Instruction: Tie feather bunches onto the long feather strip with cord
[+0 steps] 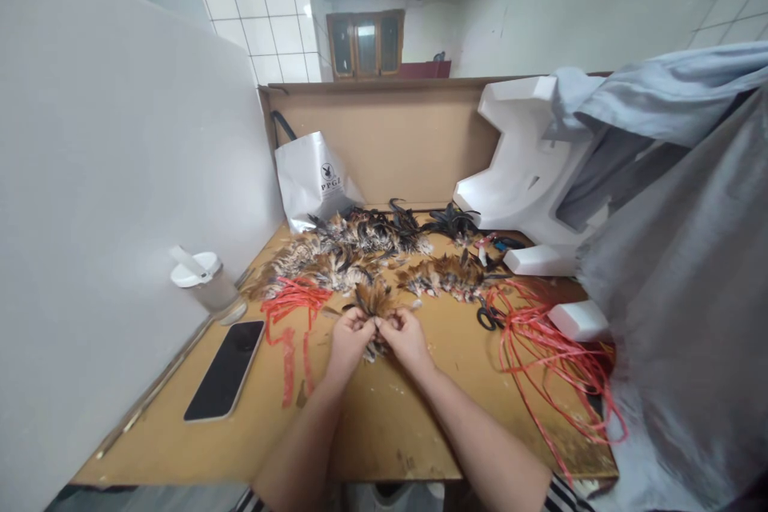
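Note:
Near the middle of the table, my left hand (pixel 353 334) and my right hand (pixel 406 336) meet fingertip to fingertip around a bunch of brown feathers (pixel 373 298). Both hands are closed in a pinch on it. The brown ends fan out above my fingers, and pale fluffy ends show below them. Whether a tie is between my fingertips is too small to tell. Beyond my hands lie a large pile of feathers (pixel 354 244) and a smaller row of brown feathers (pixel 447 276). Red plastic strips (pixel 297 296) lie left of my left hand.
A phone (pixel 225 372) and a lidded clear cup (pixel 210 288) stand at the left. Long red strands (pixel 552 344) and black-handled scissors (pixel 489 318) lie right. Behind are a silver bag (pixel 312 176), black feathers (pixel 451 222) and white foam (pixel 522 168) with grey cloth (pixel 678 256).

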